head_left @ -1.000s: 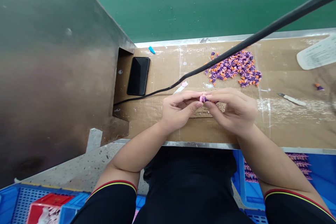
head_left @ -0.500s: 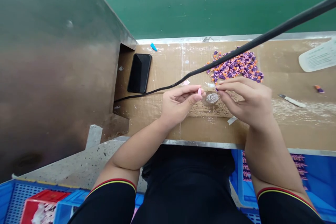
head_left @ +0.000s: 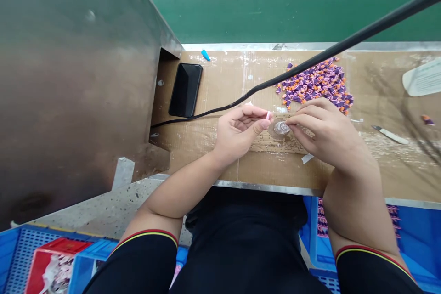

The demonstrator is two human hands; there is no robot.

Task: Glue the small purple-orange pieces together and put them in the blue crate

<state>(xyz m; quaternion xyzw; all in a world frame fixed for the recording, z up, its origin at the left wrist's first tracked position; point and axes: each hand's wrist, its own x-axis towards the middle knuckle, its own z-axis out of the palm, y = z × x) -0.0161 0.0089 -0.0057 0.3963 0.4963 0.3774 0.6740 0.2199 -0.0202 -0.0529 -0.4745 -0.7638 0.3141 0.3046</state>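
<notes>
My left hand pinches a small pink piece between thumb and forefinger, just left of a small clear glass jar. At the jar's right side, the fingertips of my right hand are closed together at its rim. Half a second ago a small purple piece showed in those fingertips; now the fingers hide it. Behind the right hand lies a heap of small purple, orange and pink pieces.
A black cable crosses above the cardboard-covered bench. A phone and a blue cap-like piece lie at left. Rightward are a small knife, a loose purple-orange piece and a white bottle. Blue crates stand below.
My right fingertips have come down to the jar's rim, and the purple piece in them is out of sight. My left hand still pinches the pink piece. The camera view has shifted slightly.
</notes>
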